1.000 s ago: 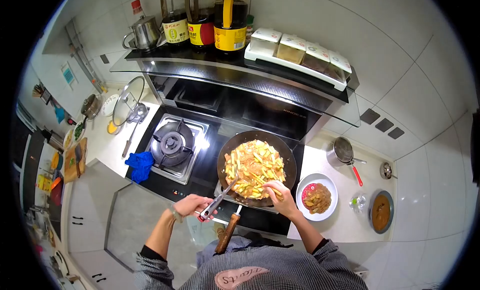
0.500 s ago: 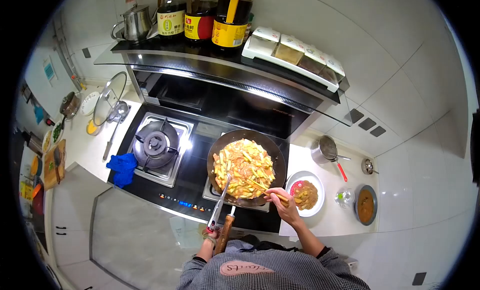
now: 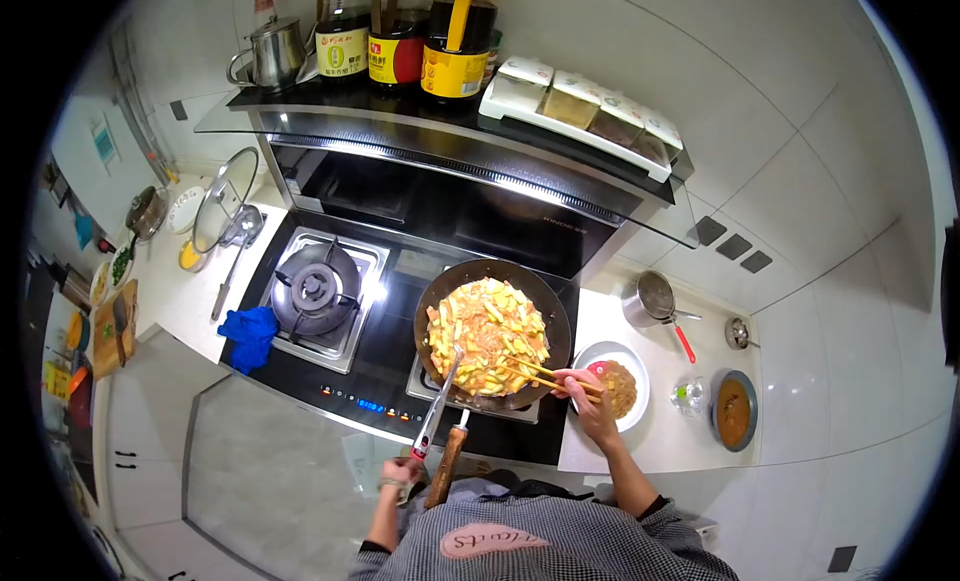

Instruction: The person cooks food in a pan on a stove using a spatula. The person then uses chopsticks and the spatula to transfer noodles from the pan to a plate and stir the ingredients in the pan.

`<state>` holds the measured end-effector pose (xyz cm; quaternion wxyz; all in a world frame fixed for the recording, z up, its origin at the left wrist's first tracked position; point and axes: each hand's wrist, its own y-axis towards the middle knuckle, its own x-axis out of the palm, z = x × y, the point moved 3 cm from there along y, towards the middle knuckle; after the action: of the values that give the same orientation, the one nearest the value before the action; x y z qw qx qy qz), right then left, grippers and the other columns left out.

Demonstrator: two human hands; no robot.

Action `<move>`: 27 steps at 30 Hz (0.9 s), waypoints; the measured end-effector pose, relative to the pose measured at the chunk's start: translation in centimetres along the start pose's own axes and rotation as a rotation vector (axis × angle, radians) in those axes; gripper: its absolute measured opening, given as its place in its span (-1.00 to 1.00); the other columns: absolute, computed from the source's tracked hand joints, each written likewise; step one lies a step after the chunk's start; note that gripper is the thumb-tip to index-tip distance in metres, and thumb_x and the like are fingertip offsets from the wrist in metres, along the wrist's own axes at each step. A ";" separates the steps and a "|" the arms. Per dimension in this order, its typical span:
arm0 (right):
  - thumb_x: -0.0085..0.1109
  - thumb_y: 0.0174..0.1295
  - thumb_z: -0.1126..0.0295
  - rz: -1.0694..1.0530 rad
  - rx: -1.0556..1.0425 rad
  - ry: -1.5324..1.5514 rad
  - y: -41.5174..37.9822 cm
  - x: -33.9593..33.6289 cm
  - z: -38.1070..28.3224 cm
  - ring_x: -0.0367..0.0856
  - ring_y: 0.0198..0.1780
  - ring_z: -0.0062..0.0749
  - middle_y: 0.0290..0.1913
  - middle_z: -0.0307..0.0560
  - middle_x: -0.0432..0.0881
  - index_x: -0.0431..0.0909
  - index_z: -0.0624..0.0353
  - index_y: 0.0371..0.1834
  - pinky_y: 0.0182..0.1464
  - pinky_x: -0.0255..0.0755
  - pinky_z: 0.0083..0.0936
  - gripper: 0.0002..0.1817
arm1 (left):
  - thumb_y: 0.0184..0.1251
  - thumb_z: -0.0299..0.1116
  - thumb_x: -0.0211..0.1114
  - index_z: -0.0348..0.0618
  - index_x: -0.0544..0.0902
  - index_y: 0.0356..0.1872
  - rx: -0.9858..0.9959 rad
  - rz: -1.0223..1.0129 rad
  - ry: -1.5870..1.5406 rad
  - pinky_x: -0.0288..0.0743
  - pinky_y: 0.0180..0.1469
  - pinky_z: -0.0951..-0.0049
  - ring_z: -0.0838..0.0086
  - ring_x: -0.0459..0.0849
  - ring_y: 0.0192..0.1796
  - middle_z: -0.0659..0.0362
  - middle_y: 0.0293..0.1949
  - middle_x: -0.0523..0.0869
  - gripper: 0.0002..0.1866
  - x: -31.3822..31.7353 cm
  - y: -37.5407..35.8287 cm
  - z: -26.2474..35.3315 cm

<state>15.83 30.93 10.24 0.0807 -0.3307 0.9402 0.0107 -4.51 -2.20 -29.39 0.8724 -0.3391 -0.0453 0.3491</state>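
Note:
A dark pan on the right burner holds a heap of yellow and orange chopped food. My left hand is closed on the handle end of a metal utensil, whose far tip rests in the food. Beside it, the pan's wooden handle is not held. My right hand grips wooden chopsticks, with their tips in the food at the pan's right side. Just right of that hand is a white bowl of brownish food.
A metal pot with a red handle, a glass jar and a grey bowl of brown sauce stand at right. To the left are a bare burner, a blue cloth and a glass lid. Bottles line the shelf.
My right hand has shifted slightly right and the chopsticks now look spread apart. My left hand has moved a little left and down, still holding the utensil.

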 end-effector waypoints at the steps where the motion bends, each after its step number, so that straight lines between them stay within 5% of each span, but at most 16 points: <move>1: -0.06 0.44 0.41 0.002 -0.034 -0.060 -0.1 -0.6 -0.4 0.67 -0.17 -0.46 -0.16 -0.08 0.61 0.56 0.34 -0.05 -0.12 0.56 -0.60 -0.76 | 0.36 -0.14 0.22 -0.34 0.63 -0.36 -0.101 -0.043 -0.160 0.65 -0.32 0.38 0.35 0.73 -0.40 0.03 -0.40 0.74 -0.63 -3.0 -3.8 6.7; 4: -0.03 0.43 0.41 0.002 -0.070 -0.097 -0.4 -1.6 -0.2 0.65 -0.24 -0.51 -0.20 -0.12 0.60 0.57 0.30 -0.08 -0.16 0.54 -0.62 -0.78 | 0.47 0.17 -0.09 -0.35 0.62 -0.39 0.028 -0.018 -0.300 0.66 -0.36 0.42 0.40 0.72 -0.48 0.01 -0.48 0.72 -0.33 -7.2 -9.5 19.7; 7: -0.01 0.42 0.41 0.043 -0.036 -0.105 -0.2 -1.7 0.3 0.65 -0.25 -0.52 -0.21 -0.13 0.62 0.56 0.32 -0.14 -0.18 0.54 -0.63 -0.80 | 0.47 0.20 -0.18 -0.34 0.56 -0.11 0.033 -0.350 -0.217 0.63 -0.34 0.51 0.43 0.72 -0.37 0.04 -0.26 0.72 -0.32 -3.8 -13.7 31.0; 8: -0.01 0.42 0.41 0.041 -0.041 -0.098 -0.2 -1.5 0.3 0.65 -0.25 -0.52 -0.21 -0.13 0.62 0.56 0.32 -0.14 -0.18 0.54 -0.63 -0.80 | 0.49 0.05 -0.09 -0.28 0.48 0.05 0.017 -0.497 -0.191 0.61 -0.36 0.52 0.47 0.71 -0.34 0.10 -0.22 0.70 -0.47 -2.1 -14.5 33.2; 11: -0.01 0.41 0.42 0.069 -0.051 -0.038 0.1 -1.2 1.1 0.66 -0.29 -0.52 -0.25 -0.13 0.62 0.55 0.32 -0.16 -0.21 0.54 -0.65 -0.81 | 0.48 -0.14 0.01 -0.22 0.48 0.03 0.103 -0.517 0.082 0.62 -0.38 0.46 0.48 0.70 -0.35 0.12 -0.30 0.69 -0.64 0.9 -13.3 33.8; 13: -0.01 0.40 0.43 0.078 -0.051 -0.048 -0.1 -1.7 1.1 0.66 -0.31 -0.52 -0.25 -0.12 0.61 0.55 0.33 -0.16 -0.24 0.54 -0.64 -0.81 | 0.41 -0.27 0.08 -0.24 0.45 0.03 0.213 -0.367 0.387 0.60 -0.36 0.30 0.33 0.72 -0.34 0.03 -0.38 0.70 -0.70 1.0 -12.3 34.8; 14: -0.01 0.39 0.44 0.082 -0.042 -0.065 -0.3 -2.0 1.1 0.67 -0.34 -0.51 -0.25 -0.12 0.60 0.55 0.33 -0.17 -0.27 0.55 -0.64 -0.82 | 0.37 -0.32 0.09 -0.24 0.44 -0.01 0.405 -0.252 0.649 0.55 -0.27 0.07 0.06 0.70 -0.33 -0.08 -0.44 0.68 -0.73 0.6 -12.1 35.6; 17: -0.03 0.38 0.45 0.090 0.064 0.009 -0.8 -2.9 0.6 0.67 -0.41 -0.50 -0.23 -0.07 0.58 0.54 0.33 -0.17 -0.34 0.55 -0.63 -0.82 | 0.33 -0.37 0.08 -0.22 0.39 0.02 0.560 -0.013 1.033 0.48 -0.16 -0.11 -0.17 0.62 -0.23 -0.21 -0.27 0.64 -0.72 -0.4 -14.6 39.5; 22: -0.04 0.39 0.43 0.168 -0.001 -0.053 1.1 -0.7 5.8 0.70 -0.41 -0.46 -0.26 -0.05 0.61 0.52 0.34 -0.14 -0.35 0.56 -0.62 -0.80 | 0.23 -0.43 0.18 -0.25 0.36 0.10 0.681 0.110 1.244 0.59 -0.21 0.08 0.00 0.66 -0.19 -0.11 -0.21 0.57 -0.59 0.2 -16.7 42.6; 27: -0.02 0.41 0.40 0.198 0.034 0.196 5.6 2.1 8.4 0.73 -0.24 -0.35 -0.13 0.05 0.66 0.54 0.41 -0.05 -0.19 0.60 -0.59 -0.73 | 0.20 -0.48 0.16 -0.25 0.34 0.21 0.788 0.234 1.379 0.61 -0.29 0.19 0.14 0.67 -0.23 -0.01 -0.23 0.52 -0.50 2.0 -16.4 42.2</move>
<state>11.95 34.67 1.39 -0.0075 -0.2343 0.9717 -0.0295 -6.82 14.10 12.86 0.7172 -0.1478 0.6663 0.1407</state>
